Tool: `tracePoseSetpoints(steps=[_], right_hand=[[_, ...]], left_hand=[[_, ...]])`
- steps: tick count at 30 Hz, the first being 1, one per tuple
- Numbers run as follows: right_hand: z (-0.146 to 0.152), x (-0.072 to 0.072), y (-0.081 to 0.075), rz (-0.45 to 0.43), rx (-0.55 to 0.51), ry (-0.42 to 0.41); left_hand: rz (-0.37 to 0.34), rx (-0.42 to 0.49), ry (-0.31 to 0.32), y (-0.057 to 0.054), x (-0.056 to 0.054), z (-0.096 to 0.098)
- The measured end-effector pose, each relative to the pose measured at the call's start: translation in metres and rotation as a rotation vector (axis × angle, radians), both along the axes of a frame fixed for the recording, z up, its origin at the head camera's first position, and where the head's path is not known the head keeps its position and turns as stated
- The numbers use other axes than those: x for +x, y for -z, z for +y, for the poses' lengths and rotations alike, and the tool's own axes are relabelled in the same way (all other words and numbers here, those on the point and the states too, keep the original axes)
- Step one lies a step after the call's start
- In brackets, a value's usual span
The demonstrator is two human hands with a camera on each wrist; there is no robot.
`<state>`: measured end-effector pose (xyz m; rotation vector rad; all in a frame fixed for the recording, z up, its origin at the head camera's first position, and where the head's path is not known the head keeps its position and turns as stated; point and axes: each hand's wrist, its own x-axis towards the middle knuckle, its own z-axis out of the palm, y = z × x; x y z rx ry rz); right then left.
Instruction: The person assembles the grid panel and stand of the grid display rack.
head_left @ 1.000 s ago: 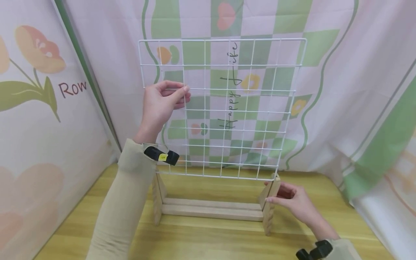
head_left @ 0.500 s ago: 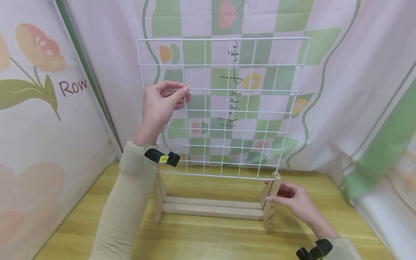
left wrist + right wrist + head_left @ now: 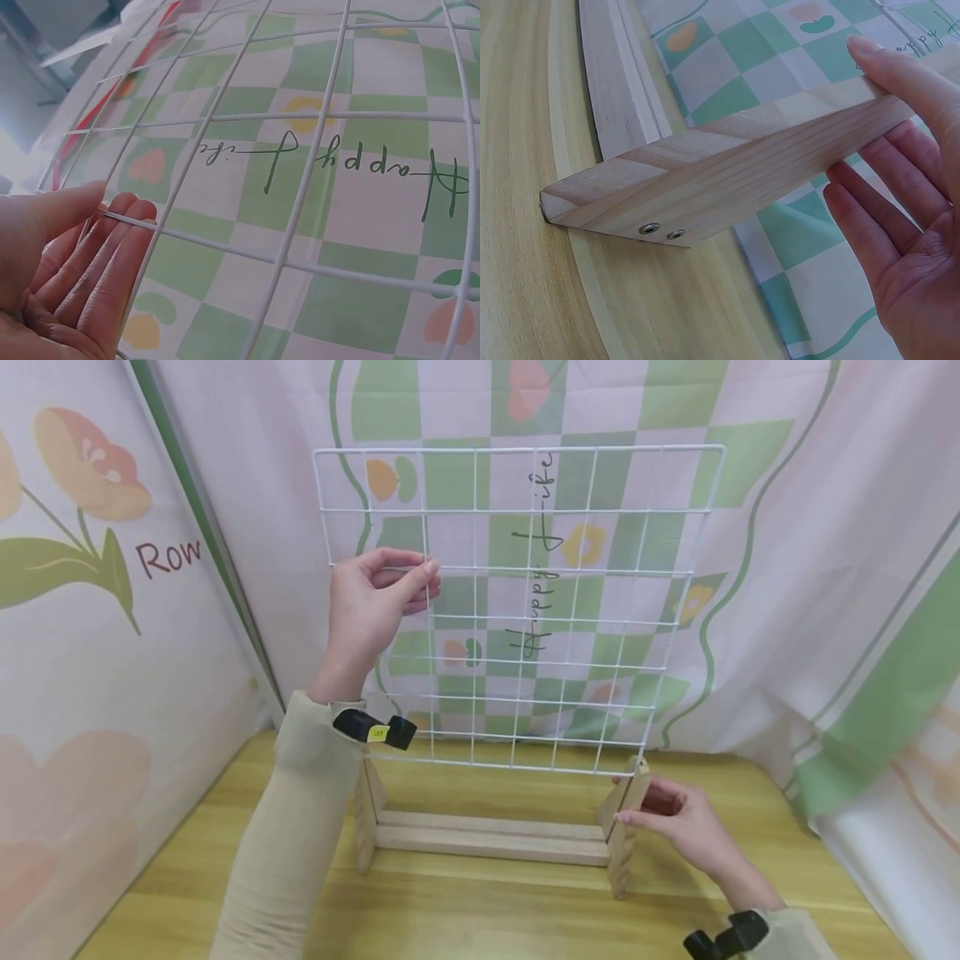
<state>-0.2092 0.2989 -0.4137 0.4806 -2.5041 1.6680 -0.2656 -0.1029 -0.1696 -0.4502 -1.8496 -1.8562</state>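
Observation:
A white wire grid panel [image 3: 475, 512] stands over a pale wooden stand [image 3: 491, 852], its lower edge level with the tops of the two side posts. My left hand [image 3: 367, 606] pinches a wire near the panel's left side. In the left wrist view, the thumb and fingers of that hand [image 3: 67, 277] meet around a grid wire. Down at the stand, my right hand [image 3: 693, 831] grips the right side post, thumb in front and fingers behind. The right wrist view has this post [image 3: 727, 157] close up, with two metal screws [image 3: 649, 228] near its foot.
The stand rests on a wood-grain tabletop [image 3: 465, 918]. Behind it hangs a green and white checked cloth [image 3: 450, 410], and a flower-printed cloth [image 3: 90, 693] rises on the left. Both sleeves carry black wrist devices [image 3: 375, 729].
The panel's top edge has tilted slightly toward me, its upper right corner shifting right. Both hands keep their hold, nearly still. The head view has shifted a little.

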Motion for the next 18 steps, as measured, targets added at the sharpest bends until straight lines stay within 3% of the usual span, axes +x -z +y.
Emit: tracePoseSetpoints(steps=[18], right_hand=[[0.000,0.003,-0.001,-0.010,0.024,0.036]], left_hand=[[0.018,0.021,0.017,0.013,0.006,-0.003]])
